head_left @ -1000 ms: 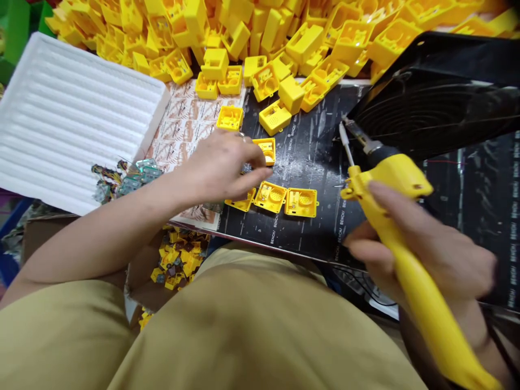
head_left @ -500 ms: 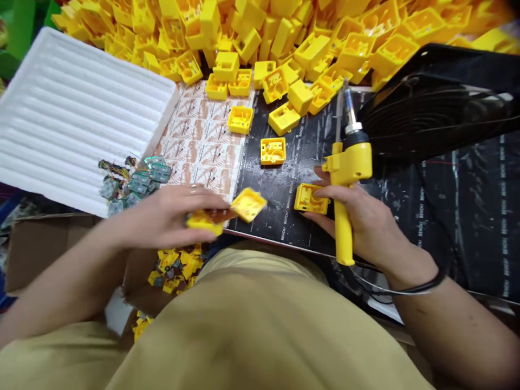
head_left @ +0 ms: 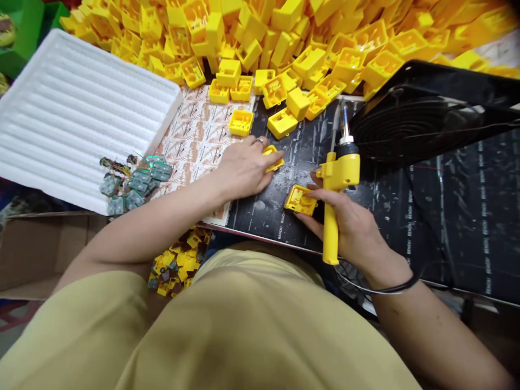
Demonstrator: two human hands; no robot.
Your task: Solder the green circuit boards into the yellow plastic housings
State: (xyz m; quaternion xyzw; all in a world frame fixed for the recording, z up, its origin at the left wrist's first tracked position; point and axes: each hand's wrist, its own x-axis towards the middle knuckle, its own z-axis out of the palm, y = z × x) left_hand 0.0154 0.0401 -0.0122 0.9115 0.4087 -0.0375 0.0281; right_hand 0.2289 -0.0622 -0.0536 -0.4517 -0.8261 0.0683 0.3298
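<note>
My left hand [head_left: 246, 167] is closed round a small open yellow box [head_left: 273, 157] on the black part of the bench, its fingers over the box's left side. My right hand [head_left: 351, 219] grips a yellow soldering gun [head_left: 339, 172], tip pointing up and away. Between the thumb and a finger of that same hand is another open yellow box [head_left: 300, 200] with metal parts inside. A third open yellow box [head_left: 241, 123] lies just beyond my left hand.
Yellow boxes [head_left: 252, 54] are heaped along the back. A white foam tray [head_left: 81, 114] lies at left, with wired green circuit boards [head_left: 140, 182] at its near corner. A black fan [head_left: 414, 119] stands at right. Below the bench edge are yellow pieces [head_left: 179, 262].
My left hand has moved right and forward to the box on the bench; the yellow pieces it held are no longer seen. My right hand, gun and box have shifted slightly left in view.
</note>
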